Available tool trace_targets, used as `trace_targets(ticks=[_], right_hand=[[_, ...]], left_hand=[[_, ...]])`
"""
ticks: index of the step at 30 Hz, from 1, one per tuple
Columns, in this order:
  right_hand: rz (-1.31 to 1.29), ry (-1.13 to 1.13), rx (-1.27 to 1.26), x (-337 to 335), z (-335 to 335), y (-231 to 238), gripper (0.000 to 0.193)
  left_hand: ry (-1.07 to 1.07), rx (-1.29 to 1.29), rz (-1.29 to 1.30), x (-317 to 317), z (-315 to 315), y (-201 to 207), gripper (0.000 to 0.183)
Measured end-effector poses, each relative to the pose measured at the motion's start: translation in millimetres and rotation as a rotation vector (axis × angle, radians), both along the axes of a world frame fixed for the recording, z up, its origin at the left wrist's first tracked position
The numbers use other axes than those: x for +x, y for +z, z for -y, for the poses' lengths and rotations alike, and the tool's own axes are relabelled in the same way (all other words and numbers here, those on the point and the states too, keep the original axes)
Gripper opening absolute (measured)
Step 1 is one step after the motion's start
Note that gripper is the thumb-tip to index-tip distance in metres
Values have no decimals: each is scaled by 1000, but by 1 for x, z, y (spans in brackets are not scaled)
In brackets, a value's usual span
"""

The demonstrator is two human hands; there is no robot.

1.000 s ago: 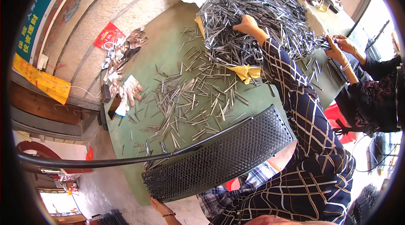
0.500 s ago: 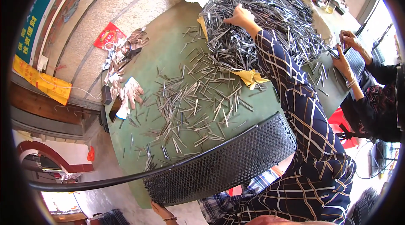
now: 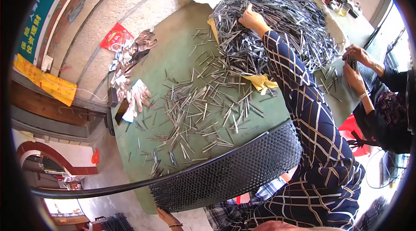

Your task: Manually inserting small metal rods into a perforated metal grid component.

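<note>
My left hand (image 3: 168,217) grips the lower left corner of a black perforated panel (image 3: 229,168), its fingertips partly hidden by the edge. The panel is full of small holes, has a long black rim, and slants across the near side of the green table. My right hand (image 3: 253,19) reaches out to a large heap of thin, dark, shiny strips (image 3: 299,23). Its fingers are curled in at the heap's left side; what they pinch, if anything, is too small to make out. Loose strips (image 3: 190,114) lie scattered between the heap and the panel.
Stained gloves (image 3: 139,94) and a red packet (image 3: 116,36) lie along the table's left edge, near a small dark block (image 3: 112,96). Yellow scraps (image 3: 261,82) stick out under the heap. At right, a co-worker's hands (image 3: 356,68) hold a bunch of strips.
My right hand has shifted slightly over the heap, its fingers more curled. My left hand stays at the panel's corner. The co-worker's hands have come closer together around the strips.
</note>
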State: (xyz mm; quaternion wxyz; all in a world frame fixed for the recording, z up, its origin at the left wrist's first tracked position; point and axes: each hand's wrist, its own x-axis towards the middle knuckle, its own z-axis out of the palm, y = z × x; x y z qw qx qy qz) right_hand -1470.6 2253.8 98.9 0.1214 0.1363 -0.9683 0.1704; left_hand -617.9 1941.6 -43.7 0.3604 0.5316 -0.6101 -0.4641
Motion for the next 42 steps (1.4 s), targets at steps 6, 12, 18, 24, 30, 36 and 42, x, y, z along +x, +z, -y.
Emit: trace_targets(ticks=[6,12,18,24,30,36,42], right_hand=[[41,122,157,30,25,20,71],[63,73,18,28,25,12,70],[76,110,42,20,13,14,73],[56,179,-25,26,23,8,65],[-60,121,-290,39,-20,23,59],[-121,45,-515,55,-82,30,43],[497,80,-1341,139,-76,43,25]], left_hand=[[10,-81,135,14,-6,10,47],[47,-79,127,19,-5,7,47],[42,-78,171,8,-10,16,49],[126,-111,189,-1,-22,43,48],[18,-178,263,-7,-19,41,47],[-81,-247,391,-14,-7,41,44],[262,-630,196,-63,-85,163,33]])
